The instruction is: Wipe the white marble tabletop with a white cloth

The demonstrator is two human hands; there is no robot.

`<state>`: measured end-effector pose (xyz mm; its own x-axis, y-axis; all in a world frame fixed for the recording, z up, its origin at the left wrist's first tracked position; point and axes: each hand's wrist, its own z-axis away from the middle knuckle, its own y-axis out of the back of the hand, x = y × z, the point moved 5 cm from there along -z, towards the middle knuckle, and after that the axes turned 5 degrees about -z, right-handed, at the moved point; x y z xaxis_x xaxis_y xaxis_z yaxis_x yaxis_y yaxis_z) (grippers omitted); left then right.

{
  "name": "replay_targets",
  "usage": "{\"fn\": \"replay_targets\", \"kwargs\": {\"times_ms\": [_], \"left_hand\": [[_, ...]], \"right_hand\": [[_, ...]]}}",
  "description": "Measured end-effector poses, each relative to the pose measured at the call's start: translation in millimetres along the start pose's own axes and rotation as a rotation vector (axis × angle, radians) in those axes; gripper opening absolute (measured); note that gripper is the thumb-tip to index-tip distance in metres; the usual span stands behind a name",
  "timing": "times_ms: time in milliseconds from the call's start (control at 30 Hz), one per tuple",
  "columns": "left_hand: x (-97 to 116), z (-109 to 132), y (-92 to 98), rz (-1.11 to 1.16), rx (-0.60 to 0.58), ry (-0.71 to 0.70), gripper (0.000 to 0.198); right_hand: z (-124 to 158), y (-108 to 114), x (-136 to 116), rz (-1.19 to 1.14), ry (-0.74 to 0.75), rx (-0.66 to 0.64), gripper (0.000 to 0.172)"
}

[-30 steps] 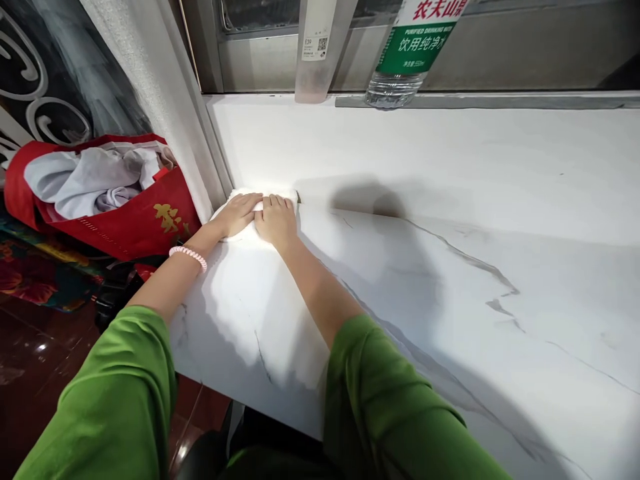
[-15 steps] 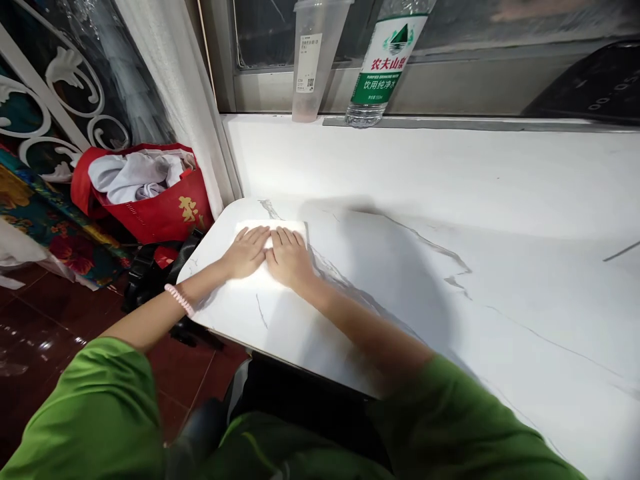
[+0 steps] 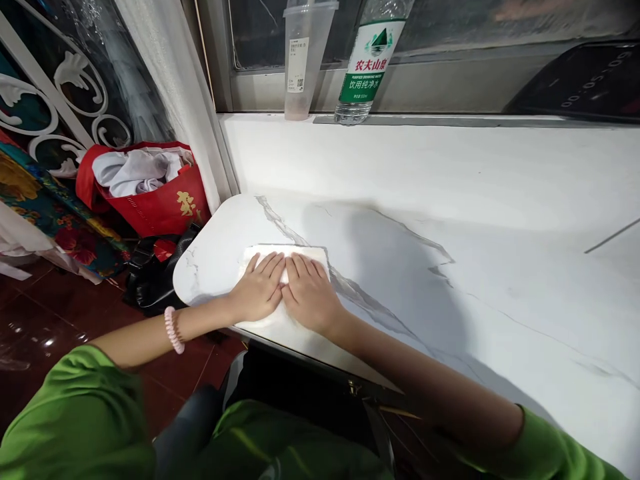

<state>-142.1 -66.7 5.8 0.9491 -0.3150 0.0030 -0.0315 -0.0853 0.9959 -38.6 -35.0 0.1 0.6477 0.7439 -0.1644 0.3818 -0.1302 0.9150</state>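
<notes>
A folded white cloth lies flat on the white marble-patterned table, close to its front edge. My left hand rests palm down on the cloth with its fingers stretched forward; a pink coiled band circles that wrist. Beside it, my right hand also presses flat on the cloth, fingers extended. The two hands touch at the thumbs. Most of the cloth's middle is covered by them.
On the sill stand a clear plastic cup and a water bottle. A dark device with a timer display leans at the right. A red bag of white fabric and a black bag sit left of the table.
Both hands and the white cloth have slid toward me and slightly right, from near the table's back left to its front edge. The view has shifted a little.
</notes>
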Motion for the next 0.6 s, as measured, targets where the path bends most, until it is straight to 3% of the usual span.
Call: {"fn": "replay_targets", "kwargs": {"times_ms": [400, 600], "left_hand": [[-70, -169, -15.2, 0.04, -0.019, 0.033, 0.056], [-85, -223, -23.1, 0.05, -0.026, 0.045, 0.056]], "right_hand": [[-120, -28, 115, -0.013, -0.149, 0.08, 0.04], [-152, -33, 158, -0.04, -0.214, 0.054, 0.039]]}}
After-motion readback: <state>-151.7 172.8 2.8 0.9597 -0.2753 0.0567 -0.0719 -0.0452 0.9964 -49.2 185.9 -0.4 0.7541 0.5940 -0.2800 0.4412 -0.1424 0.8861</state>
